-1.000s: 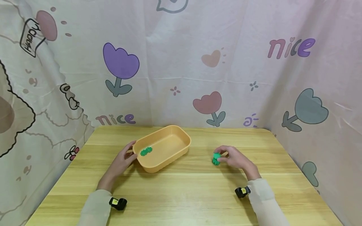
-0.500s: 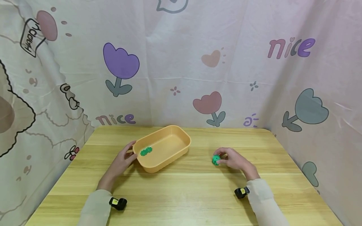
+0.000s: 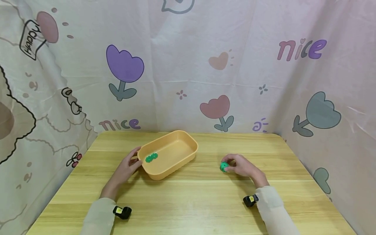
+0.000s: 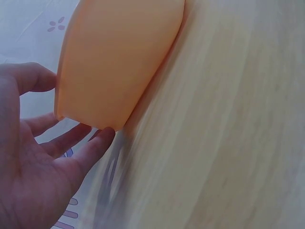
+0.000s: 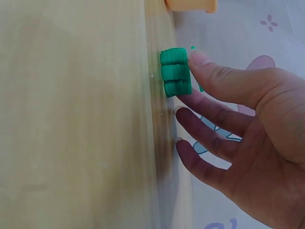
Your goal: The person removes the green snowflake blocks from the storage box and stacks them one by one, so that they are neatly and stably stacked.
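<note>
A shallow yellow plastic bin (image 3: pixel 176 150) stands at an angle on the table. My left hand (image 3: pixel 129 166) grips its near left end, with a finger and thumb at the rim in the left wrist view. In the bin lie green notched pieces (image 3: pixel 151 157), side by side near that end. To the right of the bin, my right hand (image 3: pixel 241 164) pinches a small stack of green notched discs (image 5: pixel 175 71) just at the tabletop. The thumb lies against one face of the stack; the other fingers are bent behind it. How many discs it has is unclear.
The wooden table (image 3: pixel 188 202) reaches back to a patterned cloth (image 3: pixel 176 65) hung behind and at both sides. Black wrist cameras (image 3: pixel 122 212) sit on both forearms.
The green disc that stood tilted above the others in my right hand has come down level with them. My right hand has sunk slightly. The left hand and bin stay put.
</note>
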`<state>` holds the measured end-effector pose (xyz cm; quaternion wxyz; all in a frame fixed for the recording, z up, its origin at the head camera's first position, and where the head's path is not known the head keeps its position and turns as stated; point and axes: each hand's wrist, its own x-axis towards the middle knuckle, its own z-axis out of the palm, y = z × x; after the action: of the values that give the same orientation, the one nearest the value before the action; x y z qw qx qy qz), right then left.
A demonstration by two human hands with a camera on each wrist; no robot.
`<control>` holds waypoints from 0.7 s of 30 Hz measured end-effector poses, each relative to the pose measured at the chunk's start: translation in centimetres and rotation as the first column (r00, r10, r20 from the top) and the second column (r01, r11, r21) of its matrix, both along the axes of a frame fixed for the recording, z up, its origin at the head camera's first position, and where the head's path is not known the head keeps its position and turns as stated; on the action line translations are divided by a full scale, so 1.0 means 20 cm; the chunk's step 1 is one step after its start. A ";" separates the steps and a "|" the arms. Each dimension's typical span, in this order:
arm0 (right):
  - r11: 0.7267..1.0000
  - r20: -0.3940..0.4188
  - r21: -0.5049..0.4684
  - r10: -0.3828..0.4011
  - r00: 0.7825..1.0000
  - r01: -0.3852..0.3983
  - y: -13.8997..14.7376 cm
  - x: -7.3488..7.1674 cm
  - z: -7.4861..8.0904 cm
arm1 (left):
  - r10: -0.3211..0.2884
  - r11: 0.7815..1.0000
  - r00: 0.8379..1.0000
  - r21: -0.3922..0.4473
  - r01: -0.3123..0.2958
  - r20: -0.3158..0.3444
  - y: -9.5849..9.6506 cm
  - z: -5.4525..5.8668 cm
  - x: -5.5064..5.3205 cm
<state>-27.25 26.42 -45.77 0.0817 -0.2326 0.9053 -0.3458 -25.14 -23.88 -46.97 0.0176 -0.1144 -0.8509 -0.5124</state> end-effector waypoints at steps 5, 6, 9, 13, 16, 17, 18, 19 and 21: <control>1.000 0.000 0.013 -0.003 1.000 0.003 0.00 0.00 -0.01 | 0.003 1.000 1.000 -0.008 -0.003 -0.001 0.00 0.00 0.00; 1.000 0.001 0.013 -0.005 1.000 0.005 0.00 0.00 -0.01 | 0.003 1.000 1.000 -0.011 -0.003 -0.003 0.00 0.00 0.00; 1.000 0.000 0.017 -0.013 1.000 0.013 0.00 0.00 -0.01 | 0.003 1.000 1.000 -0.014 -0.003 -0.003 0.00 0.00 0.00; 1.000 -0.003 0.021 -0.020 1.000 0.020 0.00 -0.01 -0.01 | 0.000 1.000 1.000 -0.008 0.000 0.000 0.00 0.00 0.00; 1.000 -0.005 0.023 -0.019 1.000 0.019 0.00 -0.01 -0.02 | 0.000 1.000 1.000 -0.006 0.000 0.001 0.00 0.00 0.00; 1.000 -0.005 0.024 -0.019 1.000 0.019 0.00 -0.01 -0.02 | 0.000 1.000 1.000 -0.005 0.000 0.002 0.00 0.00 0.00; 1.000 -0.007 0.024 -0.019 1.000 0.019 0.00 -0.01 -0.02 | 0.000 1.000 1.000 -0.004 0.000 0.004 0.00 0.00 0.00; 0.999 -0.008 0.026 -0.019 1.000 0.020 0.00 -0.01 -0.02 | 0.000 1.000 1.000 -0.004 0.000 0.007 0.00 0.00 0.00; 0.999 -0.011 0.028 -0.021 1.000 0.022 0.00 -0.01 -0.02 | 0.002 1.000 1.000 -0.005 -0.001 0.012 0.00 0.00 0.00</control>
<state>-27.40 26.49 -46.08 0.0765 -0.2235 0.9130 -0.3325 -25.17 -23.97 -47.00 0.0127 -0.1107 -0.8524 -0.5109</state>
